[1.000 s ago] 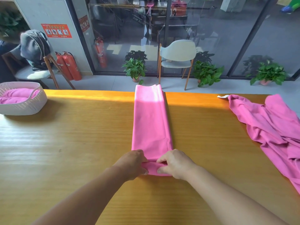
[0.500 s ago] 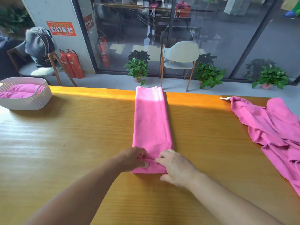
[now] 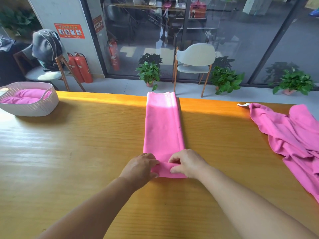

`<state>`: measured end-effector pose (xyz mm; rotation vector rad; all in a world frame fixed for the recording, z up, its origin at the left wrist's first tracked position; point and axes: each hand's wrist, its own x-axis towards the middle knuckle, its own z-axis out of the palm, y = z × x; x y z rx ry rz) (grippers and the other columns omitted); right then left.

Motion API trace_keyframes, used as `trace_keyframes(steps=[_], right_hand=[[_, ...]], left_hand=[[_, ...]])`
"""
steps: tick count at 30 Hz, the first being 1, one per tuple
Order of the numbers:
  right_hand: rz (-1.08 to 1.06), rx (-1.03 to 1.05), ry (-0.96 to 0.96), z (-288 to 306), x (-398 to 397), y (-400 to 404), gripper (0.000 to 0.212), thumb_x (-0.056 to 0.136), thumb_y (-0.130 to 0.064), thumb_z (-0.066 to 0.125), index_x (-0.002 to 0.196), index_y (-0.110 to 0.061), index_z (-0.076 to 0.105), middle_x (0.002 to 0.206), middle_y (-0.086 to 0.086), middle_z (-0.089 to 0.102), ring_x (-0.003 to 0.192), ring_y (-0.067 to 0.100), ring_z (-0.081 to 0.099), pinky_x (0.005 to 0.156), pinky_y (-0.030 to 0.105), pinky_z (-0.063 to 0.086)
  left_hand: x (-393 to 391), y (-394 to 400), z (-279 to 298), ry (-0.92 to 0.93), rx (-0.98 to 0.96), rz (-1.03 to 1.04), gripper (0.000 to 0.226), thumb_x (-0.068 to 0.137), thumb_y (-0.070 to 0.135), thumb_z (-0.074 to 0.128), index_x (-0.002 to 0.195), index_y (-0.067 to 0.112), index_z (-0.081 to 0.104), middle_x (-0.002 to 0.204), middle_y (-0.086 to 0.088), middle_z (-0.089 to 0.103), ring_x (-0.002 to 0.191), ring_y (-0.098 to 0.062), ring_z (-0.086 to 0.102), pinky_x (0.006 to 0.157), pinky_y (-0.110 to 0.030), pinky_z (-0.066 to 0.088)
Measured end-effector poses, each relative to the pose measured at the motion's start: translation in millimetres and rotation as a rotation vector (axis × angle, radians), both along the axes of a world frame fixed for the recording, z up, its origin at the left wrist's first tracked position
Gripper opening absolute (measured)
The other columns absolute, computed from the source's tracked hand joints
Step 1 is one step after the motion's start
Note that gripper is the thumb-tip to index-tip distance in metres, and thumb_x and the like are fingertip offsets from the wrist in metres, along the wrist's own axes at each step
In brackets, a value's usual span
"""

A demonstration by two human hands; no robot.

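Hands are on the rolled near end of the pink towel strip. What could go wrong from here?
The left hand and right hand grip the roll begun at the near end of the pink towel strip; uneven pushing could steer it crooked along the long flat part. The strip's far end lies at the far edge of the wooden table and might slip over.

Both arms stretched forward; left hand [image 3: 140,167], right hand [image 3: 187,163] side by side, fingers curled, pinching pink towel [image 3: 164,128].
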<state>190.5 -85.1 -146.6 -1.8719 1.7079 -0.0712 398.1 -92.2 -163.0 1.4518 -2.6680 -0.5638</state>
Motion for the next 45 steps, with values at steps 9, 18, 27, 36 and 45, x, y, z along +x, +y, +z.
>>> trace_keyframes(steps=[9, 18, 27, 36, 45], right_hand=[[0.225, -0.291, 0.13, -10.1, 1.2, 16.8, 0.038, 0.083, -0.038, 0.07, 0.119, -0.026, 0.064, 0.108, -0.01, 0.059, 0.106, 0.013, 0.051, 0.098, 0.031, 0.043], [0.279, -0.165, 0.232, -5.4, 9.5, 15.4, 0.022, 0.083, -0.026, 0.073, 0.105, -0.024, 0.067, 0.107, -0.004, 0.067, 0.106, 0.021, 0.059, 0.089, 0.033, 0.047], [0.33, 0.151, 0.244, 10.9, 20.4, 4.2, 0.045, 0.078, -0.033, 0.078, 0.12, -0.022, 0.069, 0.105, -0.003, 0.07, 0.096, 0.02, 0.062, 0.077, 0.027, 0.049], [0.142, 0.246, 0.035, 12.5, 15.6, 7.4, 0.046, 0.069, -0.032, 0.088, 0.111, -0.026, 0.071, 0.107, -0.011, 0.068, 0.101, 0.01, 0.063, 0.09, 0.028, 0.053], [0.284, -0.142, 0.128, -1.4, 11.0, 29.1, 0.046, 0.076, -0.053, 0.07, 0.114, -0.027, 0.068, 0.103, -0.009, 0.057, 0.102, 0.012, 0.053, 0.091, 0.031, 0.046]], left_hand=[[-6.7, -22.5, 3.6, -0.022, 0.257, 0.102, 0.021, 0.093, 0.033, 0.058, 0.11, 0.023, 0.067, 0.108, 0.002, 0.062, 0.1, -0.018, 0.056, 0.087, -0.033, 0.047], [-1.3, -8.3, 5.3, 0.039, 0.417, 0.155, 0.025, 0.094, 0.033, 0.06, 0.118, 0.027, 0.061, 0.104, 0.007, 0.062, 0.088, -0.014, 0.059, 0.072, -0.024, 0.05], [6.5, 15.7, 5.4, -0.116, 0.218, 0.012, 0.053, 0.078, 0.05, 0.072, 0.125, 0.028, 0.06, 0.113, 0.007, 0.051, 0.106, -0.013, 0.049, 0.09, -0.028, 0.045], [11.6, 5.3, 12.3, -0.081, 0.399, 0.057, 0.036, 0.086, 0.038, 0.068, 0.122, 0.033, 0.064, 0.111, 0.007, 0.064, 0.098, -0.014, 0.06, 0.088, -0.033, 0.053], [8.0, -11.2, 11.3, -0.151, 0.398, 0.009, 0.036, 0.096, 0.044, 0.054, 0.127, 0.029, 0.063, 0.117, 0.0, 0.049, 0.109, -0.02, 0.046, 0.098, -0.038, 0.044]])
